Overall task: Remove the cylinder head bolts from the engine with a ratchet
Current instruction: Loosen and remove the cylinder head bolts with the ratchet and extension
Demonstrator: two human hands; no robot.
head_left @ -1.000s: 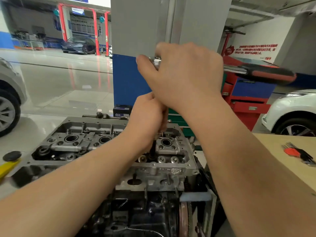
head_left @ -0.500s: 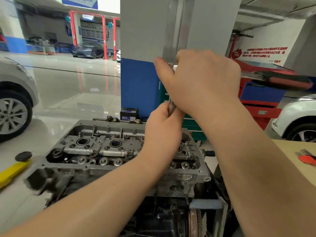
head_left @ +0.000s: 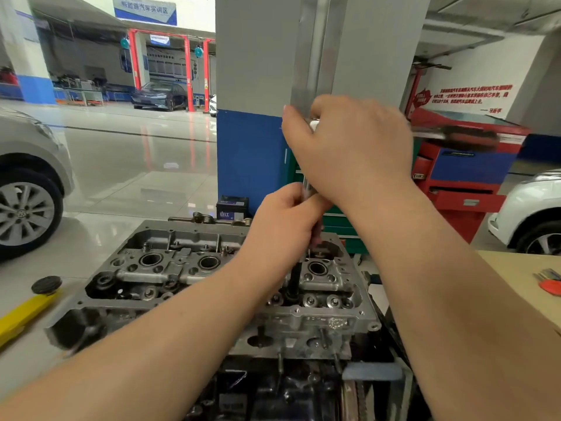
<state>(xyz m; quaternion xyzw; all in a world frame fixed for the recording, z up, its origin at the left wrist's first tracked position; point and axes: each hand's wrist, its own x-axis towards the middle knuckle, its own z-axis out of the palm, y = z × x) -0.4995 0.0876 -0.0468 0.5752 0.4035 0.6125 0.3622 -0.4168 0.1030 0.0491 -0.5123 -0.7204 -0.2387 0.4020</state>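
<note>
The glossy, light-coloured floor (head_left: 127,165) carries most of the workshop items. A silver car (head_left: 27,183) stands on it at the left edge, one alloy wheel visible. A yellow bar (head_left: 24,314) with a black round pad (head_left: 46,284) at its end sits low over the floor near the engine; contact cannot be confirmed. A small dark battery (head_left: 232,207) stands at the base of the grey-and-blue pillar (head_left: 258,117). A red tool cabinet (head_left: 464,183) stands to the right of the pillar, and a white car (head_left: 534,214) beside it. At the right edge, a tan table (head_left: 516,278) carries red-handled tools (head_left: 551,285).
</note>
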